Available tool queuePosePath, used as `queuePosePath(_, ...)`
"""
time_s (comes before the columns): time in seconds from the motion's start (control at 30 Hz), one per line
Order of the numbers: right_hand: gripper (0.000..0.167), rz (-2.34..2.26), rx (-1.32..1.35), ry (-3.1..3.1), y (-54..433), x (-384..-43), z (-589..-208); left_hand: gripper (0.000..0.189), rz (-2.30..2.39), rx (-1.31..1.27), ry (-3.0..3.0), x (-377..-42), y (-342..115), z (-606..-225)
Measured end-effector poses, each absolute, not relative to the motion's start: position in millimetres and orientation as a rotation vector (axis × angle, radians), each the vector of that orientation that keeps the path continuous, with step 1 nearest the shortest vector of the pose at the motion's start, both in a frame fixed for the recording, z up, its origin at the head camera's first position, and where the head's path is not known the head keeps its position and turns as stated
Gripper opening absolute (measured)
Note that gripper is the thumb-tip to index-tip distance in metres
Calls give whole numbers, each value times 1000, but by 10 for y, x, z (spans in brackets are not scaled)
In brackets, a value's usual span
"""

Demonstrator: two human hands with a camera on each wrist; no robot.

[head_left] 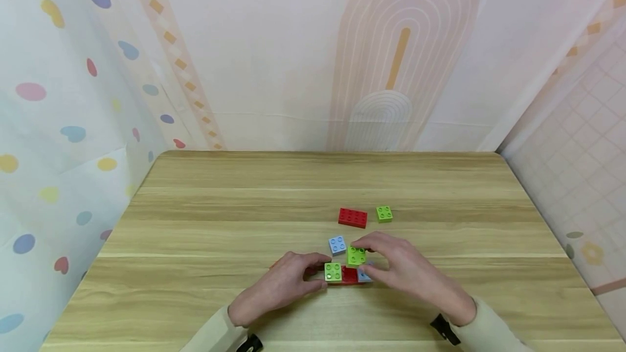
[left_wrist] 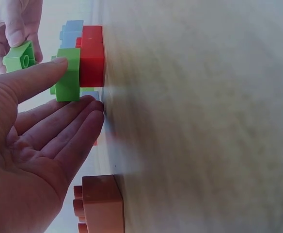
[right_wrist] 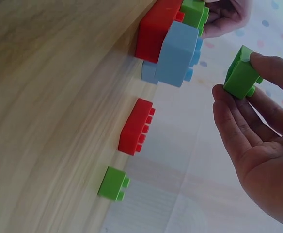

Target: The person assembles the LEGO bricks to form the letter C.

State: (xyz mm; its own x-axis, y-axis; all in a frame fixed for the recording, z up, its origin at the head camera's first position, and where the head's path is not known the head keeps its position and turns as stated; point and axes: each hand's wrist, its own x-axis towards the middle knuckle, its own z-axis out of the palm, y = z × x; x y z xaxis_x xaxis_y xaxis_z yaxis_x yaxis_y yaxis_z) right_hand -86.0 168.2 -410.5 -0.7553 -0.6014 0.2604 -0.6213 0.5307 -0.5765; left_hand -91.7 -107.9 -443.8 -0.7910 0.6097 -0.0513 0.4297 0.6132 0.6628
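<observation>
My right hand [head_left: 398,262] pinches a green square building brick [head_left: 356,255] between thumb and fingers, raised over a low stack. In the right wrist view this brick [right_wrist: 242,75] is tilted, its hollow underside partly showing. The stack has a long red brick [head_left: 349,275] at the bottom, a second green brick [head_left: 333,271] on its left end and a light blue brick [right_wrist: 178,53] on its right end. Red studs show between them. My left hand [head_left: 288,281] holds the left end, thumb and fingers on opposite sides of the second green brick [left_wrist: 68,75].
Behind the stack lie a loose light blue brick [head_left: 337,245], a long red brick [head_left: 352,218] and a small green brick [head_left: 384,214]. An orange brick [left_wrist: 102,204] sits by my left hand, mostly hidden from the head view. Patterned cloth [head_left: 274,69] borders the wooden table [head_left: 220,205].
</observation>
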Motion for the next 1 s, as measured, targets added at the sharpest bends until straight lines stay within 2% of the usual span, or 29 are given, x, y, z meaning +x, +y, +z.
queuePosePath(0.5,32,1127,1116,-2765,1532,-887,-4147,34,997,899,2553,-924,-1078,-4452)
queuePosePath(1.0,31,1067,1132,-2771,1409,-894,-4193,39,907,853,2591,-917,-1083,-4440)
